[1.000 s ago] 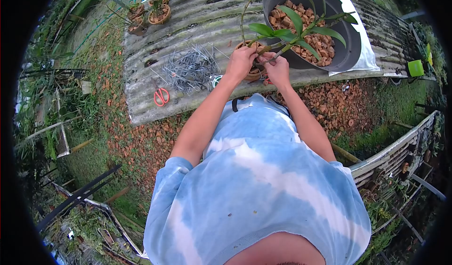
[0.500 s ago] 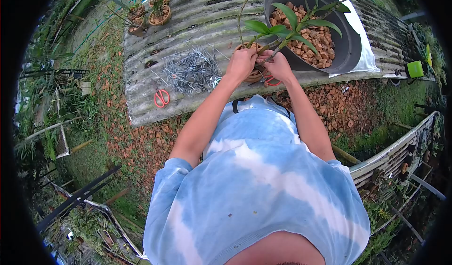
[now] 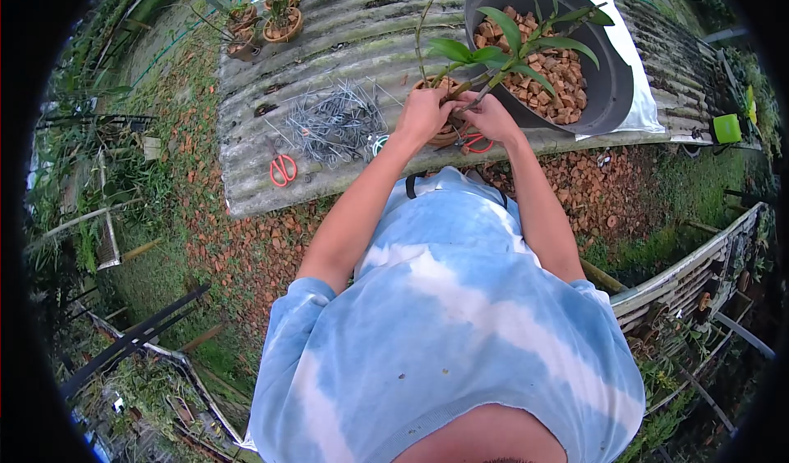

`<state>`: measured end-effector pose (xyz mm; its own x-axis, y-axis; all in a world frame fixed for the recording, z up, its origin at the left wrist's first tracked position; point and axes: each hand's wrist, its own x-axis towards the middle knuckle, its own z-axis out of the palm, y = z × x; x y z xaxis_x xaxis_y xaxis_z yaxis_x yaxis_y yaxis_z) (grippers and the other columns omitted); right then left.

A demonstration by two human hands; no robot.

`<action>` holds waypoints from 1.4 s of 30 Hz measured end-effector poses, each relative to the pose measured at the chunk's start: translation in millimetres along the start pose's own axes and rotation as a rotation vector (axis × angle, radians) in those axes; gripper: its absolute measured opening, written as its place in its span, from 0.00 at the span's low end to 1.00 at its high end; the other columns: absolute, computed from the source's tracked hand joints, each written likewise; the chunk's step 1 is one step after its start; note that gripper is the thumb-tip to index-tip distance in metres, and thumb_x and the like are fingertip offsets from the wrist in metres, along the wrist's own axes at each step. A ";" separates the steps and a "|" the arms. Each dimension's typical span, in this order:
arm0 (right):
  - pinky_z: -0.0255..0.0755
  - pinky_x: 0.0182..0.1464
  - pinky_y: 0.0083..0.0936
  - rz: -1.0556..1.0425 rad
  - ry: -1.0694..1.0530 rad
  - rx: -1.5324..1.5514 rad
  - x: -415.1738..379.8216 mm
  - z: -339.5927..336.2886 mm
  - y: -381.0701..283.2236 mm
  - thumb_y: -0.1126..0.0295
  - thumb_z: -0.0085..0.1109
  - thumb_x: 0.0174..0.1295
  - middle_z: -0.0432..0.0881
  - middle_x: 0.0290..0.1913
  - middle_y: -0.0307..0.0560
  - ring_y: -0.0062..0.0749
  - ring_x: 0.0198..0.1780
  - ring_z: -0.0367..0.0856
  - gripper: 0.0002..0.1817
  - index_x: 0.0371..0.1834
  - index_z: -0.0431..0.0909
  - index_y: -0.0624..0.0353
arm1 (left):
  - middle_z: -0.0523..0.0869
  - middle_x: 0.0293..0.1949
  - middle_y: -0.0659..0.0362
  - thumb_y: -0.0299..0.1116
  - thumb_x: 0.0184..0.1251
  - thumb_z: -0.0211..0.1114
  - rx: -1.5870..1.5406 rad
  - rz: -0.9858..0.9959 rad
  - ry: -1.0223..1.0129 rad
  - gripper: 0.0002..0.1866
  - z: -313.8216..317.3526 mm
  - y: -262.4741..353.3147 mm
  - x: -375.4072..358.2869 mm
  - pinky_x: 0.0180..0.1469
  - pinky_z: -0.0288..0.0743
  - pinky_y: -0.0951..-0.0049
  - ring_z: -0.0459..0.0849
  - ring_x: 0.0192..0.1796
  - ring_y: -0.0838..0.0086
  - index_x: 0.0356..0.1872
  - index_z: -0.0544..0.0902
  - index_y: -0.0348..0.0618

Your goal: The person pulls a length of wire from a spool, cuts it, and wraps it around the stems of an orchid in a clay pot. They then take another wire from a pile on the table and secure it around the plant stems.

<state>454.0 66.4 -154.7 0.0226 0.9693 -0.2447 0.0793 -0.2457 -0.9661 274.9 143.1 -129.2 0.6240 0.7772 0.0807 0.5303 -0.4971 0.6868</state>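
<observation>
Head view: I'm seeing left hand (image 3: 422,115) and right hand (image 3: 491,116) gripping the plant (image 3: 493,56) stem at the clay pot (image 3: 445,127), fingers clenched. Pot is sitting on the sheet (image 3: 345,43), beside the basin (image 3: 608,76), wires (image 3: 333,122) left, scissors (image 3: 283,168) further left.

Small terracotta pot (image 3: 444,127) sits upright on the corrugated sheet (image 3: 345,43), near its front edge, just beside the big dark tub. Mostly hidden by both hands; only rim and part of the wall show. Orchid plant (image 3: 493,52) rises from it: thin stem leaning right, long green leaves fanned over the tub, one bare stalk arcing up left.
</observation>
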 end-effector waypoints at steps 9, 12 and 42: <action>0.76 0.57 0.24 -0.039 -0.120 0.031 -4.4 -4.8 -5.6 0.82 0.56 0.74 0.89 0.52 0.44 0.22 0.51 0.83 0.09 0.49 0.85 0.76 | 0.93 0.38 0.44 0.35 0.66 0.73 0.005 -0.064 -0.060 0.15 -10.2 11.2 -3.3 0.48 0.84 0.55 0.92 0.44 0.50 0.52 0.91 0.43; 0.76 0.55 0.25 -0.025 -0.111 -0.048 -3.4 -3.7 -7.7 0.81 0.57 0.74 0.90 0.50 0.42 0.21 0.49 0.82 0.09 0.47 0.87 0.74 | 0.93 0.39 0.45 0.35 0.66 0.73 -0.029 -0.100 -0.059 0.15 -8.7 9.6 -4.3 0.49 0.85 0.57 0.93 0.44 0.52 0.52 0.91 0.44; 0.82 0.39 0.25 0.038 0.201 0.036 14.5 9.8 18.5 0.71 0.75 0.67 0.92 0.37 0.43 0.21 0.38 0.88 0.11 0.46 0.90 0.68 | 0.93 0.35 0.47 0.23 0.60 0.66 -0.021 -0.085 -0.011 0.15 9.2 3.7 -3.6 0.46 0.84 0.60 0.93 0.39 0.58 0.48 0.91 0.40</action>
<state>446.0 76.0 -176.9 0.2240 0.9385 -0.2627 0.0387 -0.2779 -0.9598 279.9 134.9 -133.5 0.5833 0.8121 0.0134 0.5698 -0.4209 0.7059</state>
